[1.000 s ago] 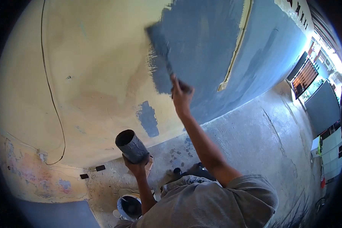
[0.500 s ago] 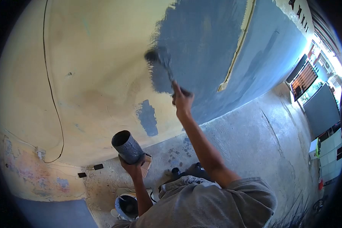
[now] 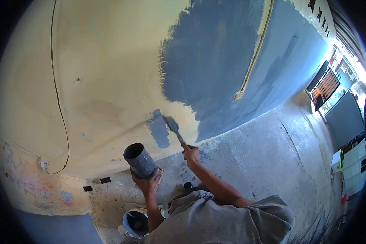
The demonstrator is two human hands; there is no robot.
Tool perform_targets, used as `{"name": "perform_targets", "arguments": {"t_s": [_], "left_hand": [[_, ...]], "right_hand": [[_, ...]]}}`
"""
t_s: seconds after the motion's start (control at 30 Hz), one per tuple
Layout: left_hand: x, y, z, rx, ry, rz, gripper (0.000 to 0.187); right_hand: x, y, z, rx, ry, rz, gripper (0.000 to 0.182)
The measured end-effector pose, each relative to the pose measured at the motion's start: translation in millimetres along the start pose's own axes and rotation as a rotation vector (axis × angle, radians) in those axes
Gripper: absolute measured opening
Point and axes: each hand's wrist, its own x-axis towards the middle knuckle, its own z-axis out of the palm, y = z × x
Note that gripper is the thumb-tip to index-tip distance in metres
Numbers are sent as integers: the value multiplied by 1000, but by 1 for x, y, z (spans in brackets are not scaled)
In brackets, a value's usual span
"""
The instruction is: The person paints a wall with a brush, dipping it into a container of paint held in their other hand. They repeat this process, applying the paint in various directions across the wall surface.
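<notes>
A dark cylindrical paint container point(image 3: 141, 162), its open top tilted toward the wall, rests in my left hand point(image 3: 146, 183). My right hand point(image 3: 190, 154) is closed round the handle of a paintbrush point(image 3: 173, 125). The brush head is beside the right edge of a small grey-blue patch point(image 3: 158, 129) low on the yellow wall point(image 3: 110, 77). Whether the bristles touch the wall cannot be made out. Above and to the right spreads a large grey-blue painted area point(image 3: 215, 53) with a ragged left edge.
A bucket point(image 3: 128, 221) with dark contents stands on the concrete floor point(image 3: 268, 142) below my left arm. A black cable point(image 3: 55, 81) runs down the wall, and two small black objects lie near its base. A yellowish strip point(image 3: 254, 53) crosses the painted area. A barred gate point(image 3: 326, 88) is far right.
My right hand and the brush have moved down from the left edge of the large painted area to the small patch. The container in my left hand has shifted slightly right and down.
</notes>
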Motion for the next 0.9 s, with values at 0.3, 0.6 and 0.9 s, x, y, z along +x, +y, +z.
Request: {"name": "perform_targets", "arguments": {"t_s": [0.3,0.6,0.9], "left_hand": [[11,2,-12,30,43,95,93],[-2,6,-17,7,136,52,100],[8,-21,-31,97,144,49,100]], "right_hand": [[-12,-281,36,582,-137,-520,32],[74,-55,59,67,105,-905,36],[51,-27,21,-160,124,-817,13]]}}
